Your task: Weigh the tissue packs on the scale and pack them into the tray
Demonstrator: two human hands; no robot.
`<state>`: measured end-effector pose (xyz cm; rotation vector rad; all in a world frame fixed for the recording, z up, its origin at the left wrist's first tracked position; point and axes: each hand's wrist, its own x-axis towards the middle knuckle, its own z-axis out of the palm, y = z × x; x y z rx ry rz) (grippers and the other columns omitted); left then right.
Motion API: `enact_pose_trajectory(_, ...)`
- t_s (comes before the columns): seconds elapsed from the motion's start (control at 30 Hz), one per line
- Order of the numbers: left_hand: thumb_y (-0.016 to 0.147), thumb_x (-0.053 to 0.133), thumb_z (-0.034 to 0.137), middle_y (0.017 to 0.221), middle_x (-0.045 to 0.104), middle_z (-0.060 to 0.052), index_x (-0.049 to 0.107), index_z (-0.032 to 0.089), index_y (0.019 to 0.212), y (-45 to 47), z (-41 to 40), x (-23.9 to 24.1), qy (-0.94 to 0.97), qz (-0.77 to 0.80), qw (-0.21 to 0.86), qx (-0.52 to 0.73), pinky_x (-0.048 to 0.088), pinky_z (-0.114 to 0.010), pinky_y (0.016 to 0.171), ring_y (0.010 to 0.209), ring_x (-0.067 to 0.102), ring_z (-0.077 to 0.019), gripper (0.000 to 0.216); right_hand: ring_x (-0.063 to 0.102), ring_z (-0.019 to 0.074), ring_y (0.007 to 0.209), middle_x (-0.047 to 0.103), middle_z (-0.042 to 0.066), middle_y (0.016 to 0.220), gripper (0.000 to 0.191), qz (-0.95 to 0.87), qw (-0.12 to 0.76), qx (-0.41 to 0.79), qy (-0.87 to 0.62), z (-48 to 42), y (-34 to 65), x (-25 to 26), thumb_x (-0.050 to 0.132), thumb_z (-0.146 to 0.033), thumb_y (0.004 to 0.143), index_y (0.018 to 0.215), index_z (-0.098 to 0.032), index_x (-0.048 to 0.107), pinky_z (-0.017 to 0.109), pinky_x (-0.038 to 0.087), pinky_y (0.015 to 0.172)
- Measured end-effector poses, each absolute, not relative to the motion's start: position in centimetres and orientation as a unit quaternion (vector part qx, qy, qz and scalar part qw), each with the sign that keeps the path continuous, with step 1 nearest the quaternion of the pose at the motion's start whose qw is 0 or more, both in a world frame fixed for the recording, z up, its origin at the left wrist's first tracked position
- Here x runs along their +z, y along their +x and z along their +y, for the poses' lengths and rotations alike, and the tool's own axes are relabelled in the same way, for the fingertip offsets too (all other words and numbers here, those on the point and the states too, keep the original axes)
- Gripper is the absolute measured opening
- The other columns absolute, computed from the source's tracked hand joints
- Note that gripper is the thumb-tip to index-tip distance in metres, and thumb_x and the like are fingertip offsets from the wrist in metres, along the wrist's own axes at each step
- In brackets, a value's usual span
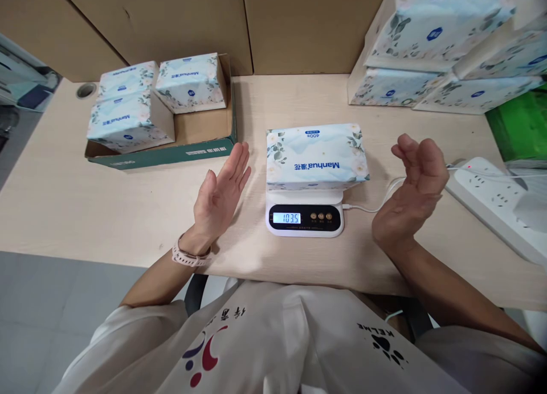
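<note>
Apparently midway: 1 pack [315, 154] on scale [305, 217], 3 pcs [191, 85] in box [171, 156], others [440, 32] stacked; L hand [222, 200], R hand [410, 194]: fingers unclamped.

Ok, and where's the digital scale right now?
In the head view, the digital scale sits on the desk slightly right of centre, beneath a tissue pack, between the left hand and right hand.

wearing a loose white short-sleeved shirt [269, 325], flashing a red-and-purple swirl-and-dot logo [209, 354] on one side, black kelme lettering [376, 330] beside a paw print [382, 344] on the other, and sporting a pale pink perforated strap [188, 259] on the left wrist [194, 241]
</note>
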<state>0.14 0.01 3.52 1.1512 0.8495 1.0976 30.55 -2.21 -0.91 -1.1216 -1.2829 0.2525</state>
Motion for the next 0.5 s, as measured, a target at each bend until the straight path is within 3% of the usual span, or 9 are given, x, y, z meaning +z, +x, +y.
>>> enact_pose_trajectory(0.17, 0.095, 0.039, 0.092, 0.183, 0.034, 0.005, 0.064, 0.04, 0.153, 0.2, 0.1, 3.4, 0.496, 0.373, 0.627, 0.472, 0.01, -0.054, 0.145, 0.177, 0.007, -0.0301, 0.082, 0.056, 0.0343, 0.156, 0.064, 0.006, 0.156, 0.066, -0.551, 0.651, 0.116, -0.509, -2.3, 30.4, -0.9, 0.022, -0.063, 0.105, 0.154, -0.038, 0.057, 0.066, 0.039, 0.133)
enact_pose_trajectory(0.37, 0.096, 0.042, 0.091, 0.185, 0.03, 0.002, 0.061, 0.036, 0.157, 0.1, 0.0, 3.4, 0.493, 0.367, 0.634, 0.47, 0.008, -0.055, 0.145, 0.177, 0.003, -0.0322, 0.084, 0.058, 0.0317, 0.156, 0.064, 0.001, 0.16, 0.061, -0.579, 0.654, 0.134, -0.468, -2.5, 30.5, -0.9, 0.022, -0.056, 0.11, 0.159, -0.044, 0.056, 0.064, 0.036, 0.136)
enact_pose_trajectory(0.5, 0.099, 0.043, 0.085, 0.185, 0.028, 0.004, 0.059, 0.036, 0.159, 0.0, -0.1, 3.5, 0.503, 0.349, 0.645, 0.456, 0.007, -0.053, 0.145, 0.177, 0.002, -0.03, 0.079, 0.058, 0.0335, 0.156, 0.063, -0.002, 0.164, 0.067, -0.616, 0.616, 0.158, -0.464, -2.5, 31.6, -1.6, 0.016, -0.067, 0.108, 0.165, -0.049, 0.046, 0.073, 0.03, 0.136)
